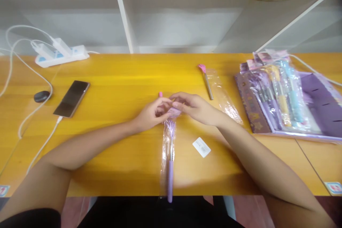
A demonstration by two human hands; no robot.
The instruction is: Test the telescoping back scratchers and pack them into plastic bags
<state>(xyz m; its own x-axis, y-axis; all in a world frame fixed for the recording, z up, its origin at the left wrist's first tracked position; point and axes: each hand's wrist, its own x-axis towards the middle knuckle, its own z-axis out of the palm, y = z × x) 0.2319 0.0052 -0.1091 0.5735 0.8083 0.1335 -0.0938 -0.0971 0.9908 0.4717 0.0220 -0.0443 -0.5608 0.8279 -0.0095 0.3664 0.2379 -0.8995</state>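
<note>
A purple hand-shaped back scratcher (170, 164) lies in a clear plastic bag (164, 156), pointing from the table's front edge up to my hands. At the bag's top, my left hand (155, 114) has its fingers curled in on the purplish header card end (175, 112). My right hand (196, 108) meets it there, thumb and forefinger pinched on the same end. Just beyond my left hand a small pink piece (160, 94) shows, the rest hidden. A white label card (201, 147) lies below my right hand.
A pink back scratcher head on a metal rod (206, 82) lies beside a clear bag (224, 96). On the right, a purple box (323, 114) holds several bagged back scratchers (280, 96). A phone (72, 98), black mouse (42, 96), cables and a power strip (62, 56) occupy the left.
</note>
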